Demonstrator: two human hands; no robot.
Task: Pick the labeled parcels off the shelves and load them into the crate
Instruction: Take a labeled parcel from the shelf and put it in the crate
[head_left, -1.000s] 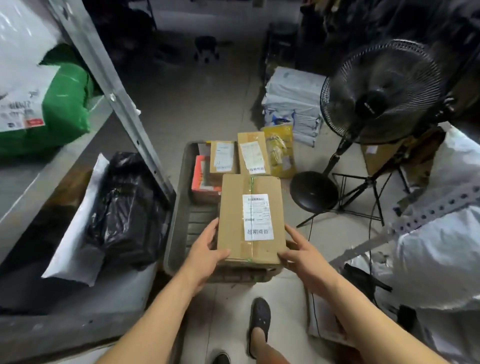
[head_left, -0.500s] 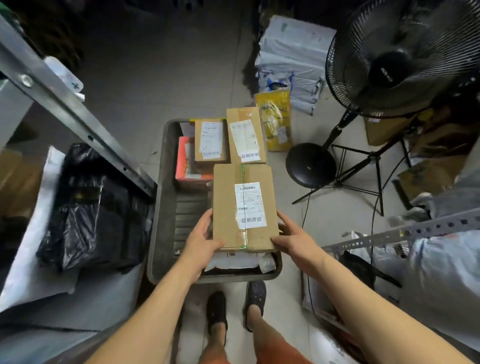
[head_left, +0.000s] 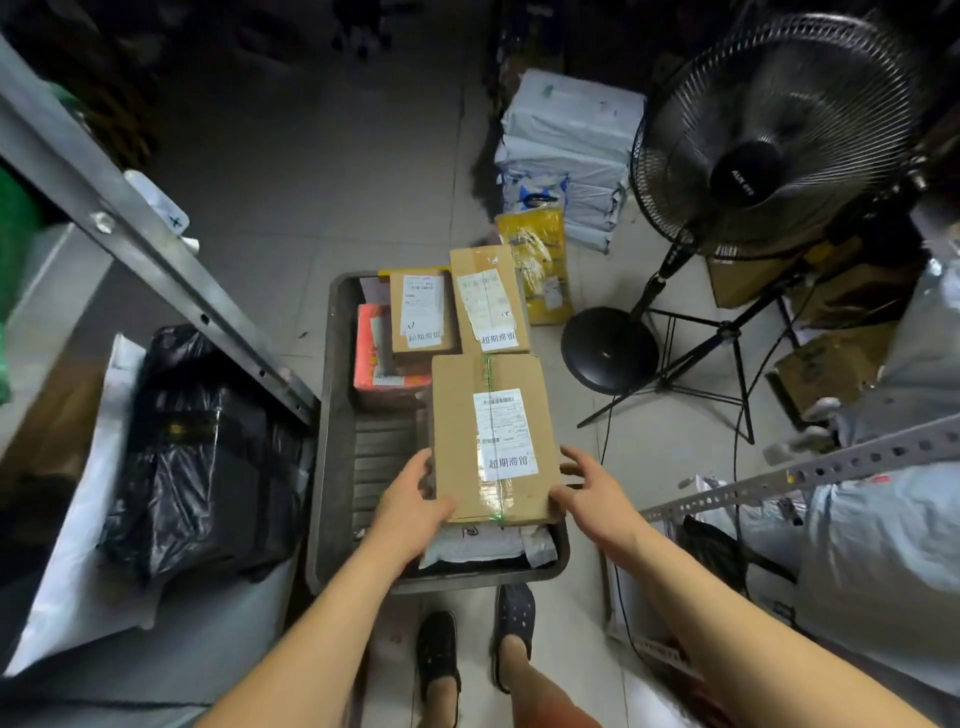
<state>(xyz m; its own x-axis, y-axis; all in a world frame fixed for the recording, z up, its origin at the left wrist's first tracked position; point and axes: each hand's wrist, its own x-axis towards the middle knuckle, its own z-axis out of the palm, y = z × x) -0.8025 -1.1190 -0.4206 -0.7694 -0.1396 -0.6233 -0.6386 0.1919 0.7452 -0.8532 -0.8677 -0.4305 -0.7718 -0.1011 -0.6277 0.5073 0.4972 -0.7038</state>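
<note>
Head view shows a grey crate (head_left: 332, 415) on the floor between a shelf post (head_left: 156, 249) at the left and a fan base (head_left: 610, 348) at the right; its left half is bare. One cardboard parcel (head_left: 493, 436) lies over the near right part, long axis pointing away from the person, label up. Left hand (head_left: 415, 501) grips its near left corner; right hand (head_left: 597, 493) touches the near right corner, fingers spread. Three other boxes fill the far end.

A parcel storeroom — metal shelving (head_left: 156, 270), stacked mailer bags (head_left: 566, 150), labelled boxes (head_left: 488, 296).
</note>
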